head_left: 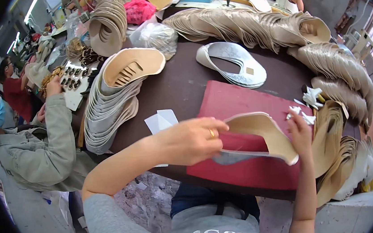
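Note:
A beige-lined shoe upper [276, 137] with a silvery outer side is held above a red cutting mat [234, 98]. My left hand [193, 140], a ring on one finger, is closed on the upper's left end. By the right end is my right hand [302, 134], its fingers bunched at a small heap of white scraps [310, 119]; what they pinch, if anything, is hidden. Beyond the mat lies a short stack of silvery uppers [247, 68] with oval openings. White paper pieces [162, 120] lie left of the mat.
Overlapping rows of uppers [231, 24] line the table's far and right sides. Another tall stack [113, 105] leans at the left. Beige uppers [328, 141] lie right of the mat. At left, a co-worker in a grey-green jacket [41, 148] handles dark parts.

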The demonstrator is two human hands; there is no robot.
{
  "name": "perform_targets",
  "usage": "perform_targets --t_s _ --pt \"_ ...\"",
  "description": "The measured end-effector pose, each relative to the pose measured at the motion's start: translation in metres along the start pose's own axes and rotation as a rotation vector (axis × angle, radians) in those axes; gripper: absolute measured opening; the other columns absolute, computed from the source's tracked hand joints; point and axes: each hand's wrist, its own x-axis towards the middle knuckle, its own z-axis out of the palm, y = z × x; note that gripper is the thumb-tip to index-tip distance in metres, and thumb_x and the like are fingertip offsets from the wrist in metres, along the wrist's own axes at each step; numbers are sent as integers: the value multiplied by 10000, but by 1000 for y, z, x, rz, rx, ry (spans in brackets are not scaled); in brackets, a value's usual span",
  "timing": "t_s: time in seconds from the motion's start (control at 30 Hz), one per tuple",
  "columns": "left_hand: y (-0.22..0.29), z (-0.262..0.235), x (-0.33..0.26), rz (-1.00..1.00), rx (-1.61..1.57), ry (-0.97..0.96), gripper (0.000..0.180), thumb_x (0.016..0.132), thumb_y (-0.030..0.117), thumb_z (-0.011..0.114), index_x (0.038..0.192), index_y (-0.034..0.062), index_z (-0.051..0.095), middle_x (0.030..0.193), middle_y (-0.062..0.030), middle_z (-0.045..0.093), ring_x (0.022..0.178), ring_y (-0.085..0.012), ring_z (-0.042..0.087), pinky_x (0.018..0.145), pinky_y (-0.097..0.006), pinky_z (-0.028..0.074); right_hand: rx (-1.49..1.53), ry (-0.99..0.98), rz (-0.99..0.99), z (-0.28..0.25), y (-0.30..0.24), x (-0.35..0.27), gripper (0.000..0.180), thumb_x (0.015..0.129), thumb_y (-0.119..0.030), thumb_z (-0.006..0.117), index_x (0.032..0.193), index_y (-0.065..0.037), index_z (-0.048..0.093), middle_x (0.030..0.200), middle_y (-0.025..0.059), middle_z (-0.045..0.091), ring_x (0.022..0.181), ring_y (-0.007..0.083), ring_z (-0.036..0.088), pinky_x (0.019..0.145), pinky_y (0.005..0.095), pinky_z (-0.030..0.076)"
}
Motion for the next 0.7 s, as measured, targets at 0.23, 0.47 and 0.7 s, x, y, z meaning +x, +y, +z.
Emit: perform_targets --t_s 0.23,0.47,0.7 --pt "-113 -35 -62 -617 487 268 154 776 18 604 920 57 642 935 -104 615 767 -292 581 686 -418 474 300 325 182 -9 16 12 240 957 -148 554 1125 -14 660 827 42 632 670 105 547 625 196 453" --pt "-142 -27 -118 -977 680 -87 330 924 257 510 777 -13 630 911 -187 626 883 -380 563 949 -478 394 -54 50 -277 48 -23 102 163 869 -95 621 1000 -24 684 924 63 686 723 208 596 685 279 470" --pt "-130 6 -38 -858 646 74 350 807 121 630 1142 33 587 1055 -115 640 1004 -317 581 1031 -411 371 -186 -106 -557 90 15 222 228 846 -115 633 1054 -29 667 1044 77 663 871 277 622 795 328 491"
